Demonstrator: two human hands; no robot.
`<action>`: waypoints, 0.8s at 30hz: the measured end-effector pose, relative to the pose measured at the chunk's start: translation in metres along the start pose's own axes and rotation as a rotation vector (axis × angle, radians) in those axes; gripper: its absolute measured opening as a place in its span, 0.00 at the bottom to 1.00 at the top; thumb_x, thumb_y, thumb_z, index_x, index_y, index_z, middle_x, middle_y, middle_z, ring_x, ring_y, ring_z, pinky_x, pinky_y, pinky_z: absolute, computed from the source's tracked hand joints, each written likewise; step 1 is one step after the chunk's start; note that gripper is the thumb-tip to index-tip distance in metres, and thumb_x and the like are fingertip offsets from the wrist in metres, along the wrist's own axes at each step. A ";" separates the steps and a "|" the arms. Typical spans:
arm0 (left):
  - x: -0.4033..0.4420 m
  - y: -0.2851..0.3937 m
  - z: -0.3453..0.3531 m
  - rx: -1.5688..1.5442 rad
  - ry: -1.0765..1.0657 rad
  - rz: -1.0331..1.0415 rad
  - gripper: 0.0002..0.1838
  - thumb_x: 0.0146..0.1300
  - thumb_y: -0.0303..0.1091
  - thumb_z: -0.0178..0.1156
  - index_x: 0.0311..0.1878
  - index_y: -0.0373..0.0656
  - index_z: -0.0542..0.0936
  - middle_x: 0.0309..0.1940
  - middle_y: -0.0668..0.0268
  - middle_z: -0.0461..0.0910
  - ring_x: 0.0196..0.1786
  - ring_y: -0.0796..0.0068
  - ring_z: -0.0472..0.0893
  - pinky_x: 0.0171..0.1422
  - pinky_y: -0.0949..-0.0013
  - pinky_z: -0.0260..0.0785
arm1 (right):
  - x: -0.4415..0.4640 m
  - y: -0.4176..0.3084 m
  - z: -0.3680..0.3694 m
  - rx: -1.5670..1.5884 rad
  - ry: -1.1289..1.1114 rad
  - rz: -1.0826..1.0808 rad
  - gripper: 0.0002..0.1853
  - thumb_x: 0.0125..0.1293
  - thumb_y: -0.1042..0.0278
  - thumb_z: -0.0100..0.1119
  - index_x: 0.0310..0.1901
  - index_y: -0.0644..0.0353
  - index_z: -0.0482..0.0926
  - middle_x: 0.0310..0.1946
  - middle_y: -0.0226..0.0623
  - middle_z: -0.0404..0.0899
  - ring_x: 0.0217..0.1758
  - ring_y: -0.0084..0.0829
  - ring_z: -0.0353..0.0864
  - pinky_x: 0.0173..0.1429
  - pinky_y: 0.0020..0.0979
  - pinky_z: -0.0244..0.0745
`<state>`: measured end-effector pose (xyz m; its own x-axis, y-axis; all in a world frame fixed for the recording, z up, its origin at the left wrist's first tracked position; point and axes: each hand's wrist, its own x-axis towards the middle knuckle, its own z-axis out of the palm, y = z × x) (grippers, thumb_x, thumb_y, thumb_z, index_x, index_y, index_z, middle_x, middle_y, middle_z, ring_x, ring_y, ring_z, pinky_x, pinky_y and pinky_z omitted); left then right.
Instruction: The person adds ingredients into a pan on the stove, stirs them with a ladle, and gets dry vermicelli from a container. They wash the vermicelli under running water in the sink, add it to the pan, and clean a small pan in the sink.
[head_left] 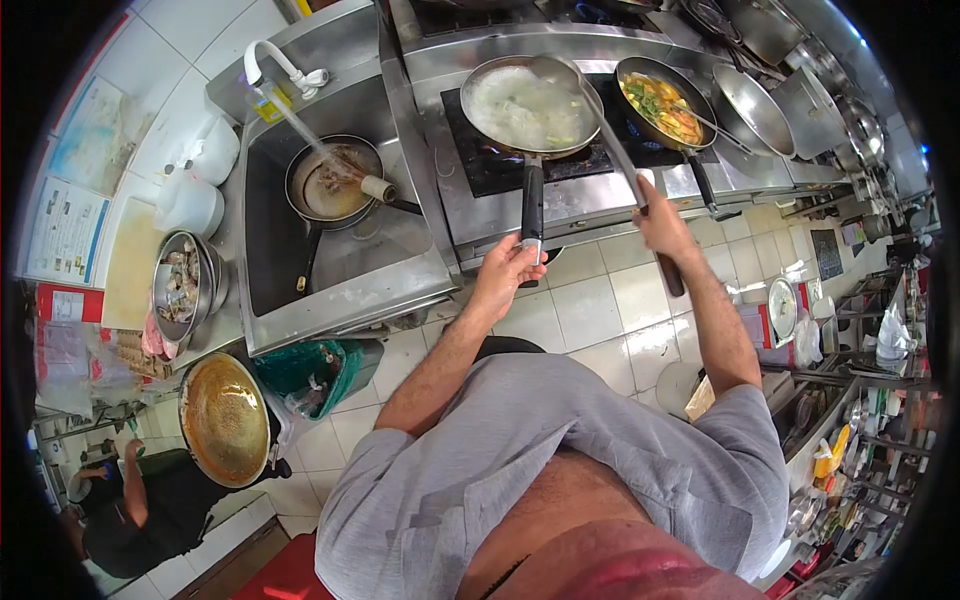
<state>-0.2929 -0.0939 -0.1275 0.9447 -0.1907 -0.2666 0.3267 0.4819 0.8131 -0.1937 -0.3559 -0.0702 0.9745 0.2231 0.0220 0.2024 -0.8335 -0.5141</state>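
My left hand [508, 277] is closed round the end of the black handle of a frying pan [533, 195]. The pan sits on the stove and holds bubbling, whitish liquid with pale pieces [525, 108]. In my right hand [660, 215] is a long-handled metal ladle [617, 145]; its head dips into the liquid at the pan's upper right. To the right, a second pan [702, 185] holds red, yellow and green food [662, 108], with a spoon [705, 122] resting in it.
At the left, a running faucet [285, 65] pours into a sink [265, 255] holding a dirty pan [333, 180] and a brush [376, 187]. A wok [768, 108] stands right of the stove. A green-lined bin [350, 370] and another person [150, 510] are at lower left.
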 end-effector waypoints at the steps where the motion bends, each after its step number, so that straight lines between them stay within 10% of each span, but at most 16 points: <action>1: 0.002 -0.002 0.000 -0.005 -0.005 -0.003 0.14 0.65 0.34 0.52 0.51 0.39 0.70 0.37 0.64 0.77 0.36 0.78 0.76 0.42 0.74 0.70 | -0.007 -0.020 0.005 0.287 -0.119 0.223 0.37 0.51 0.77 0.56 0.64 0.60 0.53 0.26 0.42 0.77 0.16 0.30 0.74 0.20 0.32 0.72; 9: 0.001 -0.007 -0.008 0.058 0.010 -0.027 0.16 0.67 0.38 0.50 0.53 0.41 0.69 0.37 0.64 0.77 0.35 0.78 0.76 0.42 0.75 0.70 | -0.014 -0.082 -0.013 2.172 -0.636 0.611 0.07 0.63 0.71 0.50 0.31 0.62 0.66 0.16 0.26 0.64 0.14 0.17 0.63 0.16 0.21 0.61; 14: -0.013 -0.019 -0.029 0.083 -0.077 -0.098 0.20 0.68 0.47 0.47 0.55 0.41 0.68 0.41 0.64 0.76 0.38 0.79 0.75 0.45 0.75 0.68 | -0.039 -0.063 -0.002 1.852 -0.538 0.404 0.05 0.63 0.73 0.49 0.36 0.65 0.66 0.18 0.29 0.63 0.12 0.20 0.61 0.13 0.21 0.58; 18: -0.024 -0.021 -0.038 0.175 -0.060 -0.133 0.23 0.67 0.47 0.48 0.57 0.40 0.67 0.42 0.65 0.75 0.39 0.79 0.75 0.45 0.74 0.68 | -0.045 -0.072 -0.011 1.311 -0.291 0.364 0.31 0.56 0.76 0.53 0.62 0.59 0.57 0.17 0.30 0.66 0.09 0.19 0.63 0.10 0.22 0.57; 24: -0.023 -0.023 -0.042 0.189 -0.012 -0.161 0.22 0.67 0.45 0.49 0.57 0.41 0.67 0.42 0.65 0.75 0.38 0.80 0.75 0.44 0.75 0.68 | -0.042 -0.064 -0.027 0.838 -0.175 0.249 0.38 0.51 0.80 0.54 0.66 0.60 0.54 0.15 0.28 0.67 0.09 0.19 0.64 0.12 0.23 0.59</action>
<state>-0.3211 -0.0646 -0.1619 0.8804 -0.2622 -0.3952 0.4608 0.2758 0.8436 -0.2448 -0.3256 -0.0155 0.9383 0.2162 -0.2700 -0.2170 -0.2397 -0.9463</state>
